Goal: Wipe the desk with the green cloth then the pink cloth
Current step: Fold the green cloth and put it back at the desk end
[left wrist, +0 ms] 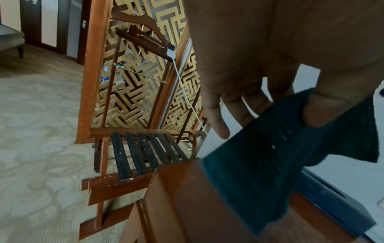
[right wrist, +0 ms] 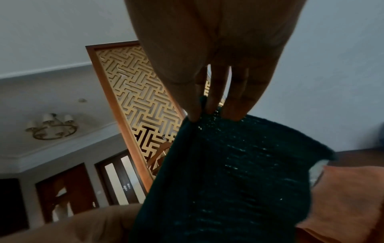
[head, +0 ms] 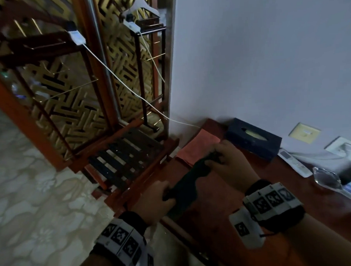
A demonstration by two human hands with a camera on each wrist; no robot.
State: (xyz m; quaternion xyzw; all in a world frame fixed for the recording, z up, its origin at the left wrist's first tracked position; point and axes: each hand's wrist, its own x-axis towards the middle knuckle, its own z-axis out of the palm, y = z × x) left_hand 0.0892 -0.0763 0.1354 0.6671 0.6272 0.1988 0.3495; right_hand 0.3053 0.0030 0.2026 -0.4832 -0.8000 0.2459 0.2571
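Note:
A dark green cloth (head: 188, 184) hangs stretched between both hands above the desk's left corner. My left hand (head: 155, 202) pinches its near end, thumb on top in the left wrist view, cloth (left wrist: 270, 164). My right hand (head: 224, 163) pinches the far end with thumb and fingertips, cloth (right wrist: 232, 180). The pink cloth (head: 197, 148) lies folded flat on the reddish-brown desk (head: 245, 230) at its far left corner, just beyond the right hand; in the right wrist view the pink cloth (right wrist: 344, 197) shows beside the green one.
A dark blue tissue box (head: 253, 141) stands against the wall right of the pink cloth. A white remote (head: 294, 163), a glass dish (head: 327, 179) and papers lie further right. A slatted wooden rack (head: 127, 159) and lattice screen (head: 72, 101) stand left of the desk.

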